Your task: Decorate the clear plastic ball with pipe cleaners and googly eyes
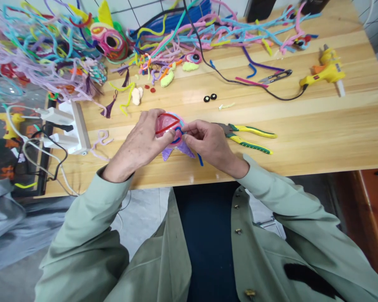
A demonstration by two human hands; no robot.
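A small pipe-cleaner craft piece point(169, 126), pink with a red loop, a blue strand and purple fringes below, sits at the near edge of the wooden table point(318, 138). My left hand point(143, 140) is closed around its left side, thumb on the pink part. My right hand point(208, 140) pinches the blue strand at its right side. Yellow-and-green pliers point(250, 136) lie just right of my right hand.
A finished pipe-cleaner mask point(108, 40) and heaps of loose pipe cleaners point(44, 50) fill the back. A yellow glue gun point(326, 71), its black cord, snips point(275, 76), two black eye buttons point(210, 98) and a white power strip point(72, 126) lie around.
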